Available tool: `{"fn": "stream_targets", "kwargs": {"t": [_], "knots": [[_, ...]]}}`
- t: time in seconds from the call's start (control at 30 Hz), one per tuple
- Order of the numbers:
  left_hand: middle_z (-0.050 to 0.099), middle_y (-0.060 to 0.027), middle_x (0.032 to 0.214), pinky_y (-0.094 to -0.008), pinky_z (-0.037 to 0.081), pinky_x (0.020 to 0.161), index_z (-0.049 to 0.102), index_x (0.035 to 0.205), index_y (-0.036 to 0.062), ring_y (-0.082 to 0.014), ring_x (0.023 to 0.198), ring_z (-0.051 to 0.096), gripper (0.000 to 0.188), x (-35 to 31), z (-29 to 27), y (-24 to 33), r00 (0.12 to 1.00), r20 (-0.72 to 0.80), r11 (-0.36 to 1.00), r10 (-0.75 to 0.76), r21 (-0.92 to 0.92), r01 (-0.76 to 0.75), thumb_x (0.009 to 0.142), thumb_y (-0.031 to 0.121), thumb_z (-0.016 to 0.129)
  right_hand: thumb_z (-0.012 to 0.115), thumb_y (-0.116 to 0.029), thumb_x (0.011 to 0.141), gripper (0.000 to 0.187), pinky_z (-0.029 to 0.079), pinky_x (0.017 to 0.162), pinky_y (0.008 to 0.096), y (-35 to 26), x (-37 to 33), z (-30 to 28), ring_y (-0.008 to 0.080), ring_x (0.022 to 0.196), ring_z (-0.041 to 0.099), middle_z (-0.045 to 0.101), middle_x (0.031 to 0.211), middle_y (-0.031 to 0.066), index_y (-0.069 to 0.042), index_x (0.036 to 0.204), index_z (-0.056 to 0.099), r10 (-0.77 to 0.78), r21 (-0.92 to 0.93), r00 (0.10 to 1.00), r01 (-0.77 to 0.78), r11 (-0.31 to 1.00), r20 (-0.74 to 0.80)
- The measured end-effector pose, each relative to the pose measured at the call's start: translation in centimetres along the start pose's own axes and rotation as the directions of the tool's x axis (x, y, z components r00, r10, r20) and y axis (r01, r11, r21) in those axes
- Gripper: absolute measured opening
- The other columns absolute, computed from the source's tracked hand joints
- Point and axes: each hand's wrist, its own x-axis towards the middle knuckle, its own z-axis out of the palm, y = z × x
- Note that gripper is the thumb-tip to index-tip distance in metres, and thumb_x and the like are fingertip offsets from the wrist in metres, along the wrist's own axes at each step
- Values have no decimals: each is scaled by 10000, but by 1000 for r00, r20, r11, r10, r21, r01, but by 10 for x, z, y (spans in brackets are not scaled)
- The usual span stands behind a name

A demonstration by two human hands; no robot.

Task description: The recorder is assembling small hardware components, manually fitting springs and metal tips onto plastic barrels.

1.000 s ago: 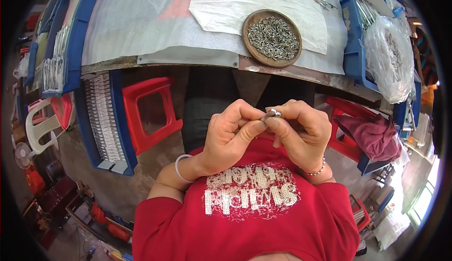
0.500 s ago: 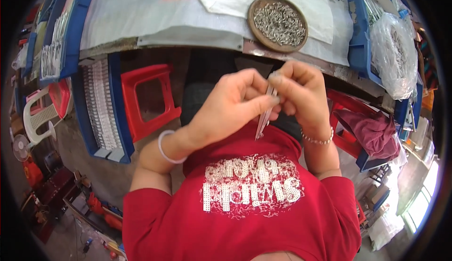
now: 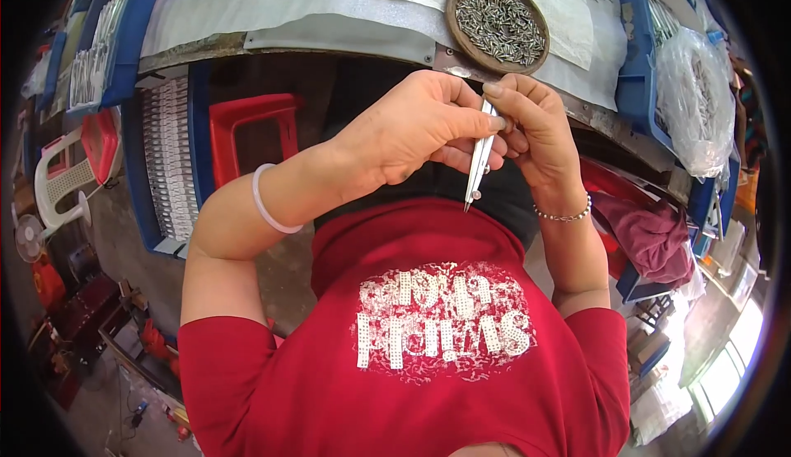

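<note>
A slim silver drawing compass [image 3: 478, 164] is held between my two hands, its pointed legs slanting down toward my lap. My left hand [image 3: 432, 123] is closed on its shaft, thumb pressing from the near side. At the compass's upper end my right hand [image 3: 535, 119] pinches with thumb and forefinger; any small part between those fingertips is hidden. Just beyond the hands, a round wooden bowl [image 3: 452, 22] at the table edge holds a heap of small metal pins or screws.
The table [image 3: 247, 12] has a white sheet over it. Blue bins [image 3: 634, 70] of metal parts flank it, a clear plastic bag [image 3: 696, 111] beside the right one. A red stool [image 3: 222, 144] stands at lower left, and a maroon cloth [image 3: 651, 234] lies at right.
Both hands and the compass have moved up and slightly right, closer to the table edge. The compass has turned, showing more of its legs. Both hands keep hold of it.
</note>
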Motion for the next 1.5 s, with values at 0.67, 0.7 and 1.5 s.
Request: {"fn": "stream_targets", "kwargs": {"t": [0.67, 0.7, 1.5], "knots": [[638, -107, 850, -240, 505, 615, 497, 968, 7, -136, 746, 624, 128, -1, -21, 50, 861, 189, 798, 471, 325, -508, 860, -10, 563, 610, -52, 844, 112, 412, 464, 184, -49, 22, 43, 43, 553, 533, 582, 641, 18, 22, 784, 551, -694, -342, 688, 718, 606, 212], [638, -99, 848, -240, 503, 613, 498, 974, 9, -132, 748, 621, 132, 4, -28, 54, 819, 210, 747, 534, 337, -573, 861, -15, 561, 617, -58, 840, 112, 415, 465, 188, -51, 31, 47, 44, 548, 541, 584, 630, 20, 16, 786, 555, -730, -358, 643, 754, 550, 233], [626, -67, 939, -229, 485, 821, 488, 1008, 11, -102, 915, 586, 162, 33, -69, 48, 699, 258, 572, 667, 422, -703, 867, -50, 541, 660, -52, 774, 96, 419, 462, 265, -53, 64, 53, 185, 517, 569, 571, 623, 74, -27, 774, 567, -763, -634, 478, 765, 118, 435]]}}
